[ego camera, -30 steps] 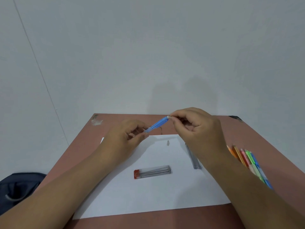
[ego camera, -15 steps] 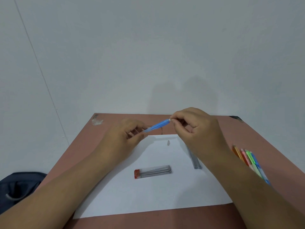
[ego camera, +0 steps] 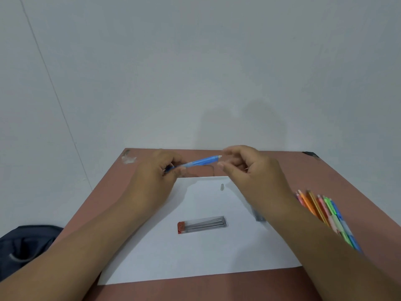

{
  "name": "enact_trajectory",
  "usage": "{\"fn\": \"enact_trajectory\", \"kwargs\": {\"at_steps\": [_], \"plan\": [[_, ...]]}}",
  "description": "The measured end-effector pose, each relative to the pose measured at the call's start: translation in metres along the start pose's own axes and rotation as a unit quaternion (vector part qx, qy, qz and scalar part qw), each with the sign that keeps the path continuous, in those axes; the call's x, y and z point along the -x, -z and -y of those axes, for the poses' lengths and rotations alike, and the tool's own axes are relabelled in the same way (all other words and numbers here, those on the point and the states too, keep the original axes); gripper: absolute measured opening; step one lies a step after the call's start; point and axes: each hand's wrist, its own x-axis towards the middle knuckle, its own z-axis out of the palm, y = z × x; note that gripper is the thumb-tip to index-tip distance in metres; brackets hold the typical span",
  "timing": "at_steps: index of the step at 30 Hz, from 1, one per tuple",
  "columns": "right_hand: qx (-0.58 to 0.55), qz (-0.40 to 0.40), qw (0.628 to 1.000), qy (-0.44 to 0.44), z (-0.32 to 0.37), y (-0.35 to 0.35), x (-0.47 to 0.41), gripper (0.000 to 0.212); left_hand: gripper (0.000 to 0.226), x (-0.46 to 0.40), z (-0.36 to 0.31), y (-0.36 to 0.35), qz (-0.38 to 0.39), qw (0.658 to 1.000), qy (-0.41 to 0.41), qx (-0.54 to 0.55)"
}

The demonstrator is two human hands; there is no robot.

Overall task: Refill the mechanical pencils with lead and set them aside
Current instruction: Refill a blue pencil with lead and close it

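Nearest on the white paper sheet (ego camera: 195,257) lies the clear lead case (ego camera: 202,224) with its red cap, thin leads visible inside; a second grey case (ego camera: 258,215) sits to its right, partly hidden under the right forearm, and a bundle of coloured pencils (ego camera: 325,216) lies on the brown table (ego camera: 347,192) further right. Beyond, a small grey cap (ego camera: 222,187) lies loose on the paper, just below the raised hands. Above the far edge of the sheet the left hand (ego camera: 156,179) grips the blue mechanical pencil (ego camera: 199,161) by its tip end, fingers curled round the barrel, so that the pencil slants up to the right with its white end free. The right hand (ego camera: 249,168) hovers at that end, thumb and forefinger parted in a loose, half-curled pinch that does not seem to touch the pencil; whether a lead sits between them is too fine to tell. The risks as I judge them: a lead so thin could snap if pushed in off-axis, or drop unseen onto the pale paper, and the loose cap could roll away if a wrist brushes it, since the right forearm sweeps low over the sheet and the cases
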Motion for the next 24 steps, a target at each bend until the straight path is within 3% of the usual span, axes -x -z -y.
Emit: {"fn": "enact_trajectory", "kwargs": {"at_steps": [2, 4, 6, 7, 12, 21, 24], "plan": [[0.041, 0.058, 0.997, -0.013, 0.004, 0.000, 0.004, 0.024, 0.028, 0.000, 0.002, 0.001, -0.006, 1.000, 0.023, 0.000], [0.087, 0.122, 0.988, -0.025, 0.009, -0.001, 0.007, 0.047, 0.031, -0.002, 0.006, 0.004, -0.014, 0.999, 0.049, -0.003], [0.086, 0.134, 0.987, -0.034, 0.010, -0.005, 0.008, 0.075, 0.028, -0.003, 0.008, 0.006, -0.033, 0.996, 0.080, -0.004], [0.082, 0.124, 0.988, -0.037, 0.008, -0.006, 0.008, 0.078, 0.023, -0.003, 0.008, 0.007, -0.041, 0.995, 0.092, 0.000], [0.202, 0.111, 0.973, -0.007, -0.011, -0.007, 0.003, 0.032, 0.011, -0.002, 0.005, 0.009, -0.051, 0.993, 0.108, 0.010], [0.259, 0.119, 0.958, -0.023, -0.030, -0.019, -0.008, 0.013, 0.031, -0.003, 0.004, 0.006, -0.022, 0.997, 0.079, 0.011], [0.138, 0.024, 0.989, -0.045, -0.023, -0.015, -0.008, 0.014, 0.031, -0.003, 0.004, 0.005, -0.007, 0.998, 0.068, 0.012]]}}
